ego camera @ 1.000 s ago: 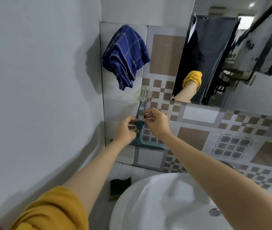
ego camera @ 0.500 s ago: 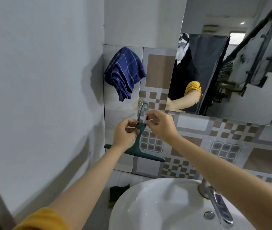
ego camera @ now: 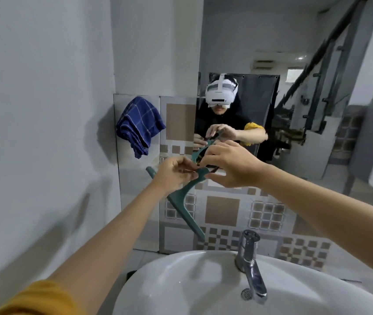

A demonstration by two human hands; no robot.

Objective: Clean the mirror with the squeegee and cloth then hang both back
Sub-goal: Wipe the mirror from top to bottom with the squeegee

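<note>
Teal squeegee [ego camera: 182,198] pinched by left hand [ego camera: 176,172] and right hand [ego camera: 231,164], before mirror [ego camera: 294,64].

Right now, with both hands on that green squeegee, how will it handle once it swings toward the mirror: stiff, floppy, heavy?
The squeegee is probably stiff: its blade juts out straight, no sag. Likely light, since fingertips of the left hand and right hand carry it. Possibly slippery beside the sink.

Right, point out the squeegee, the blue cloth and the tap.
squeegee [ego camera: 182,202], head view, on the teal blade bar below the hands.
blue cloth [ego camera: 139,120], head view, on the middle of the hanging checked fabric.
tap [ego camera: 248,248], head view, on the chrome upright body.
</note>
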